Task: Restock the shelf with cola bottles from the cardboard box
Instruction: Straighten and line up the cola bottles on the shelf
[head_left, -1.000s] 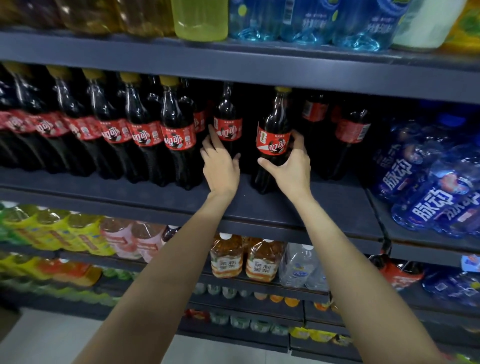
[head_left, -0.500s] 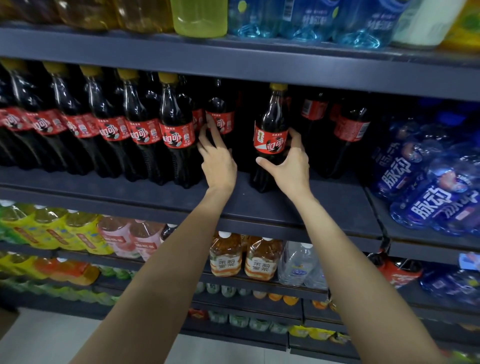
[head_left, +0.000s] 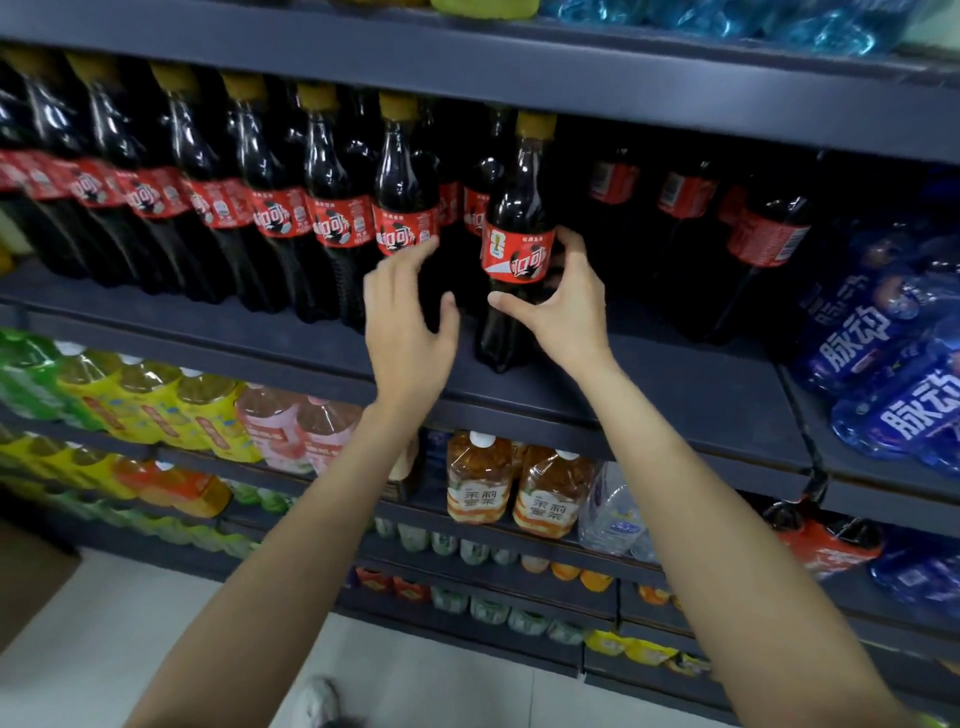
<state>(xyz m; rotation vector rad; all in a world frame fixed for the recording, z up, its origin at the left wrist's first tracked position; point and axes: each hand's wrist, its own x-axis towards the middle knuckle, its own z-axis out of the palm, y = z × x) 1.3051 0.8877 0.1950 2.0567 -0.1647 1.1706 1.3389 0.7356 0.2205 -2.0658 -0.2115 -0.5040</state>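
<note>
Standing upright near the front edge of the dark shelf (head_left: 675, 395), a cola bottle (head_left: 511, 249) with a yellow cap and red label sits a little apart from the row of cola bottles (head_left: 218, 208) that fills the shelf to its left. The right hand (head_left: 563, 306) curls round this bottle, thumb across the front just below the label and fingers (head_left: 571, 244) wrapped behind at label height. The left hand (head_left: 408, 322) is just beside it on the left, fingers spread and loosely bent, holding nothing; its fingertips reach up to the label of the nearest bottle in the row, though motion blur leaves it unclear whether they touch. More cola bottles stand farther back in the shadow to the right. Blue-labelled drink bottles (head_left: 893, 374) lie tilted on the neighbouring shelf at the far right. Below are amber tea bottles (head_left: 514, 488), with yellow and pink drinks to their left. A brown cardboard box (head_left: 26, 582) edge shows at the lower left on the pale floor (head_left: 145, 623).
</note>
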